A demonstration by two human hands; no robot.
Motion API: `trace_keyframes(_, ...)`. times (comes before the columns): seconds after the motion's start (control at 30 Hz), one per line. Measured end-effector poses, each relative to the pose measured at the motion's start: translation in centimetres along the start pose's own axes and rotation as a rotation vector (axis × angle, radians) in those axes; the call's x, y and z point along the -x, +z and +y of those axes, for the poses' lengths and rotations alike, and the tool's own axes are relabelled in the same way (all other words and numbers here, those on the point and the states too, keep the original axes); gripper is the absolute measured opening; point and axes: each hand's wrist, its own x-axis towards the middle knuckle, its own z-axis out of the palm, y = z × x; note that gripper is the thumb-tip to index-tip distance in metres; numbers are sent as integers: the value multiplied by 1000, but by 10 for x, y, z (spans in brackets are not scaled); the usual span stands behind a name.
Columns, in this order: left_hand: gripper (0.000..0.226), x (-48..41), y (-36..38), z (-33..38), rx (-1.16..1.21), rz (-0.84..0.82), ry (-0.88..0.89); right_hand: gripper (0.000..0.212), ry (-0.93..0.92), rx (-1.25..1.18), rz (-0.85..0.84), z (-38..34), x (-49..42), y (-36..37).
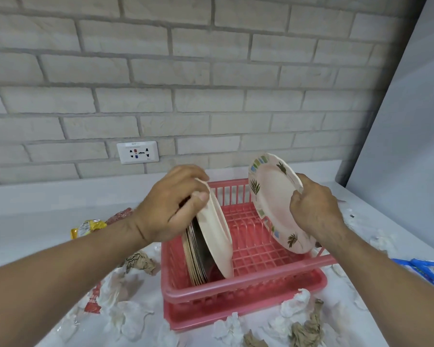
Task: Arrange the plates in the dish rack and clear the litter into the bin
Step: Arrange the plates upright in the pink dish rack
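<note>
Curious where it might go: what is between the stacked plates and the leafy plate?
Head view: only the bare pink dish rack floor lies between the stacked plates and the leafy plate.

The left hand (176, 206) is covering the tops of the stacked plates (198, 255). The right hand (313, 211) is hiding some rim of the leaf plate (273, 201). The picture's edge is cutting off the blue packet (427, 270)

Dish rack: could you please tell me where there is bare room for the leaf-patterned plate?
Bare: the dish rack's grid between the cream plate and its right wall; the counter strip behind it, along the brick wall. Crowded: the counter in front and left, with crumpled tissues and brown paper.
</note>
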Motion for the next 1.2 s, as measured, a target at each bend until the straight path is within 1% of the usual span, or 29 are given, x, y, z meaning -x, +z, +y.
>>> trace_keyframes(0.07, 27, -5, 6, -6, 119, 132, -229, 45, 11, -21, 3, 0, 0, 4)
trace_keyframes(0.1, 26, -9, 8, -8, 225, 151, -373, 45, 11, -24, 2, -1, 0, 5)
trace_keyframes(0.17, 26, -15, 11, -12, 478, 138, -637, 45, -1, -9, -4, -3, -1, 8)
trace_keyframes(0.2, 28, -17, 12, -15, 564, 126, -707, 45, -6, 1, 0, -4, -1, 9)
trace_keyframes(0.23, 29, -19, 12, -19, 602, 103, -729, 45, -8, 8, 5, -3, -1, 9)
trace_keyframes(0.4, 27, -23, 6, -33, 606, -26, -725, 43, 21, -50, 11, 2, -3, 5)
trace_keyframes(0.47, 32, -22, 6, -33, 583, -105, -748, 39, 24, -68, 23, 5, -2, 1)
trace_keyframes(0.53, 38, -26, 6, -29, 498, -216, -751, 34, 33, -70, 32, 7, -1, -4)
trace_keyframes(0.6, 43, -33, 5, -24, 341, -314, -710, 31, 48, -70, 30, 9, -2, -9)
trace_keyframes(0.7, 54, -41, 4, -22, 163, -390, -652, 28, 59, -81, -1, 11, -4, -17)
trace_keyframes(0.8, 67, -42, 4, -23, 104, -449, -649, 29, 75, -106, -41, 13, -5, -21)
trace_keyframes(0.9, 86, -40, 2, -25, 81, -489, -672, 26, 122, -199, -65, 14, -5, -26)
trace_keyframes(1.1, 79, -42, 3, -19, 46, -483, -673, 27, 174, -313, -66, 22, 2, -34)
trace_keyframes(1.2, 79, -41, 2, -16, 52, -460, -686, 22, 183, -315, -62, 26, 4, -36)
